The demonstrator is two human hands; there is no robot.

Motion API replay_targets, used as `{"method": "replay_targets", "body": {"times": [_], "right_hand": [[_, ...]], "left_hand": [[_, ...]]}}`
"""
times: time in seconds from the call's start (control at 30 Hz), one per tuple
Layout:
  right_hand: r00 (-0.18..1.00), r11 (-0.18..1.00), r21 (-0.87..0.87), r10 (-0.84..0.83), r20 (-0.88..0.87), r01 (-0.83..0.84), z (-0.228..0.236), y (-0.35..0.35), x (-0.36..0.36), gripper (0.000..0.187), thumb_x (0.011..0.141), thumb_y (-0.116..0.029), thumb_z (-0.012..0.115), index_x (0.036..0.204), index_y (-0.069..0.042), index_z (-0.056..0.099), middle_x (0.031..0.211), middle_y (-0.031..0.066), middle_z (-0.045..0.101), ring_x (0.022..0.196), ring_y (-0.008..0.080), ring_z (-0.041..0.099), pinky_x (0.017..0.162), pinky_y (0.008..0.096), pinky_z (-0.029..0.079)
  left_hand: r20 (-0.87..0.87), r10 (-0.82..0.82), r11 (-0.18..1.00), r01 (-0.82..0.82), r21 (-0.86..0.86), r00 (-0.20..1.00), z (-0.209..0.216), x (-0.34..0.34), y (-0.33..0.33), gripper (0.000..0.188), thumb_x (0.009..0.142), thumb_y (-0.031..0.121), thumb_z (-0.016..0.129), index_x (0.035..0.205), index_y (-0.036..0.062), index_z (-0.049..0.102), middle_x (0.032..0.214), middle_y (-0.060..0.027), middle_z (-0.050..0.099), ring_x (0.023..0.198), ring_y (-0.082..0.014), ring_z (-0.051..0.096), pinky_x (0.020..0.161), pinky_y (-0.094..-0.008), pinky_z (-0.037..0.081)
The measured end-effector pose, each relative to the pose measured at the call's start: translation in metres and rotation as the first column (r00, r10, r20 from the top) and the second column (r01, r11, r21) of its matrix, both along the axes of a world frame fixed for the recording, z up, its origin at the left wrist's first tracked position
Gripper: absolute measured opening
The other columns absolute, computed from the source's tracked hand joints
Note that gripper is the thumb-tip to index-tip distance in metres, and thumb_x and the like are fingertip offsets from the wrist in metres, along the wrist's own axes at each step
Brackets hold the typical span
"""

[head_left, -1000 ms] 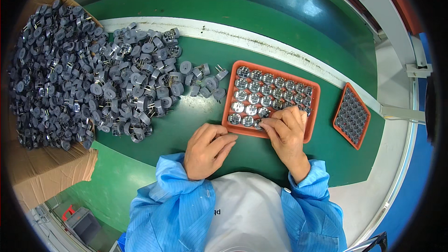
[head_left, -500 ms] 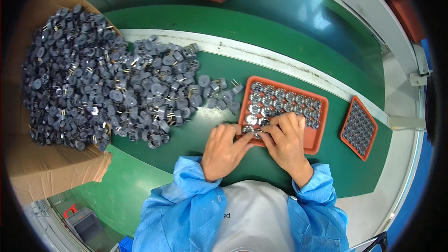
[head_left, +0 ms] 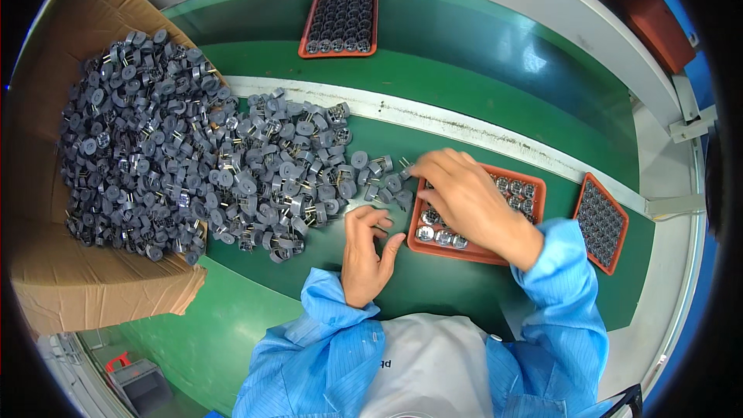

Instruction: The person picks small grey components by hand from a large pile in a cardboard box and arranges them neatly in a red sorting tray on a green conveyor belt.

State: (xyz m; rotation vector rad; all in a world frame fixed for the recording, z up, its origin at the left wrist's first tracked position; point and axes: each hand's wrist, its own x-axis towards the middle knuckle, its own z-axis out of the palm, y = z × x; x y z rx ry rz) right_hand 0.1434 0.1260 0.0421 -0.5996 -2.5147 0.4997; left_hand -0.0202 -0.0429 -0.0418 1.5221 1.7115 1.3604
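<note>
My right hand (head_left: 472, 205) reaches across the orange tray (head_left: 495, 257), its thumb and fingers apart near a loose round grey part with metal pins (head_left: 404, 173) at the tray's far left corner. Whether a fingertip touches that part I cannot make out. My left hand (head_left: 367, 254) hovers left of the tray, fingers bent and thumb held away, with nothing visible in it. Rows of round parts with shiny faces (head_left: 443, 238) sit in the tray; my right hand and forearm hide its middle.
A large heap of similar grey parts (head_left: 255, 162) spills from a cardboard box (head_left: 116, 286) on the left. One filled tray (head_left: 338, 53) is on the green surface beyond the white rail (head_left: 433, 120); another filled tray (head_left: 601, 220) lies at the right.
My right hand has moved from the tray's near row to its far left corner. My left hand has drawn back leftward off the tray. The view has shifted, and the far tray shows more fully.
</note>
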Motion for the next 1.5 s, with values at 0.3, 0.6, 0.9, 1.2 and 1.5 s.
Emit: {"method": "replay_targets", "body": {"times": [0.3,0.6,0.9,1.2,1.5], "right_hand": [[0.853,0.929,-0.341,0.289,0.435,-0.141,-0.030,0.045,-0.076,0.082,0.083,-0.003,0.089,0.156,-0.004,0.050,0.143,0.0183,0.065,0.137,0.0401,0.063,0.110,0.0490,0.056],[0.975,0.813,-0.582,0.123,0.186,0.009,-0.038,0.037,-0.074,0.054,0.089,-0.005,0.084,0.133,0.004,0.054,0.120,0.0255,0.072,0.115,0.0427,0.074,0.095,0.0484,0.061],[1.000,0.116,-0.993,0.030,-0.006,-0.009,-0.017,0.019,-0.070,0.030,0.114,-0.012,0.066,0.137,0.004,0.055,0.119,0.0158,0.070,0.100,0.0205,0.074,0.082,0.0358,0.067],[0.988,0.599,-0.800,0.110,0.109,0.022,-0.026,0.035,-0.070,0.029,0.112,-0.015,0.069,0.136,0.001,0.062,0.116,0.0128,0.073,0.099,0.0206,0.075,0.084,0.0364,0.061],[0.950,0.884,-0.358,0.310,-0.030,-0.299,0.020,-0.016,-0.021,0.035,0.094,-0.003,0.078,0.129,-0.003,0.071,0.126,0.0171,0.070,0.118,0.0406,0.065,0.100,0.0491,0.055]], "left_hand": [[0.812,0.061,0.976,0.135,-0.171,0.581,0.006,-0.016,-0.006,0.073,0.116,0.008,0.058,0.177,0.0084,0.017,0.170,-0.0191,0.035,0.155,-0.0421,0.051,0.120,-0.0530,0.053],[0.954,0.087,0.988,0.096,-0.119,0.286,0.016,-0.009,0.007,0.068,0.120,0.024,0.055,0.175,0.0098,0.017,0.165,-0.0102,0.032,0.153,-0.0313,0.048,0.124,-0.0556,0.050],[0.942,0.163,0.987,-0.040,-0.158,0.294,0.017,0.004,0.019,0.048,0.119,0.028,0.060,0.158,0.0071,0.039,0.142,-0.0061,0.054,0.126,-0.0178,0.062,0.105,-0.0440,0.057],[0.986,0.101,0.980,0.182,-0.076,-0.130,0.002,-0.022,-0.007,0.039,0.119,0.025,0.058,0.152,0.0030,0.056,0.140,-0.0125,0.065,0.116,-0.0196,0.064,0.087,-0.0366,0.056],[0.994,0.024,0.910,0.414,0.021,-0.103,0.037,-0.025,-0.019,0.068,0.113,0.010,0.060,0.175,0.0067,0.031,0.157,-0.0131,0.057,0.129,-0.0233,0.064,0.091,-0.0389,0.059]]}}
